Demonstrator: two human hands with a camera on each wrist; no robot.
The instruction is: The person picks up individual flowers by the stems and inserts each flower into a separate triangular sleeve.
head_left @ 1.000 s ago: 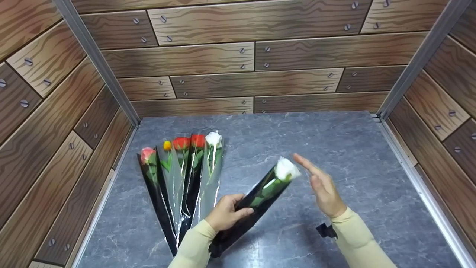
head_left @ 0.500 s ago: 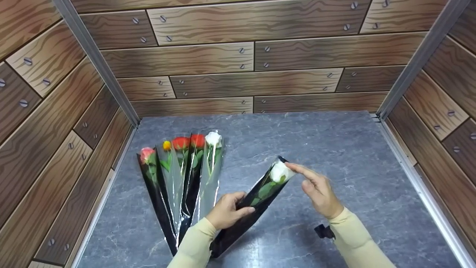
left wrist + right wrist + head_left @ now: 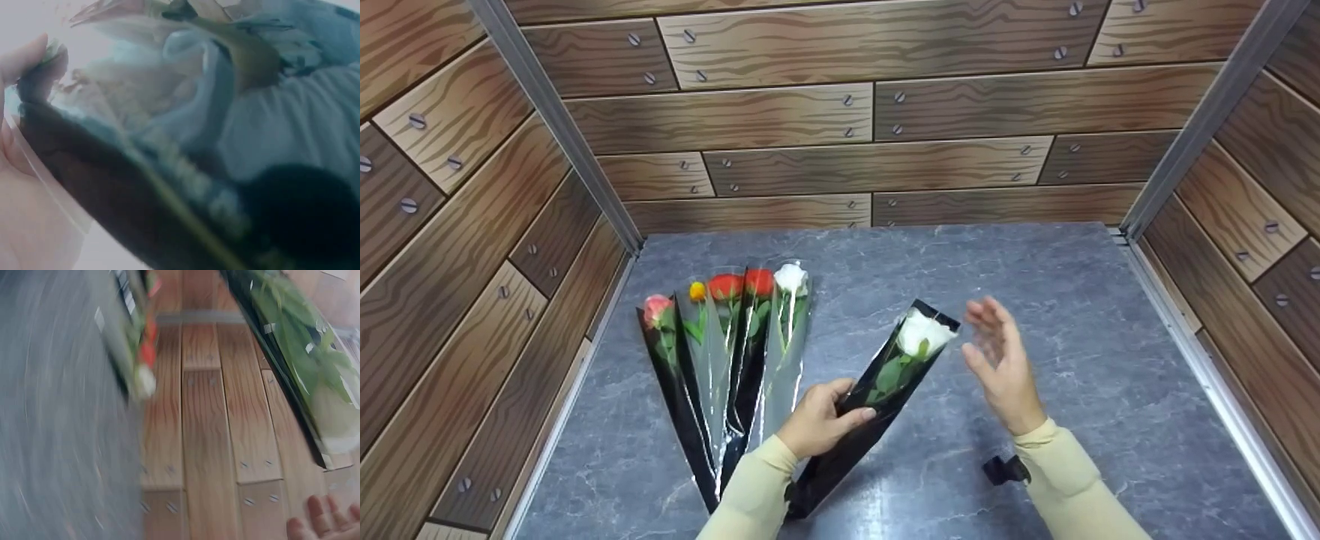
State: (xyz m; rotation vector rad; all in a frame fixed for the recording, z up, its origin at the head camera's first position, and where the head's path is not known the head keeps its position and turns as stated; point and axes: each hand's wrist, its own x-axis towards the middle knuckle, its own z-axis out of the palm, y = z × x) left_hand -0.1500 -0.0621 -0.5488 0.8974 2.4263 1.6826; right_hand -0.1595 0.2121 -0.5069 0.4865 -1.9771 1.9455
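Observation:
My left hand (image 3: 821,421) grips a white rose (image 3: 922,332) in a black-backed wrapping sleeve (image 3: 840,457) around its middle, thumb over the front. The rose slants up to the right, its bloom just inside the sleeve's black-rimmed mouth. Just right of that mouth, my right hand (image 3: 1003,367) is raised with its fingers loosely bent, apart from the bloom and holding nothing. In the left wrist view, the dark wrapping (image 3: 101,185) fills much of the picture beside the hand. The right wrist view catches the wrapped bloom (image 3: 334,419) above the right fingertips (image 3: 318,517).
On the grey marbled table (image 3: 1080,300), several wrapped flowers lie fanned out at left: a pink rose (image 3: 658,309), a yellow flower (image 3: 697,292), red ones (image 3: 725,286) and another white rose (image 3: 790,279). Wood-print walls (image 3: 870,112) enclose the back and sides.
My right hand first came to the bloom, then drew back to its right. The bloom sits deeper in the sleeve, whose black rim now shows beyond it. My left hand keeps its hold.

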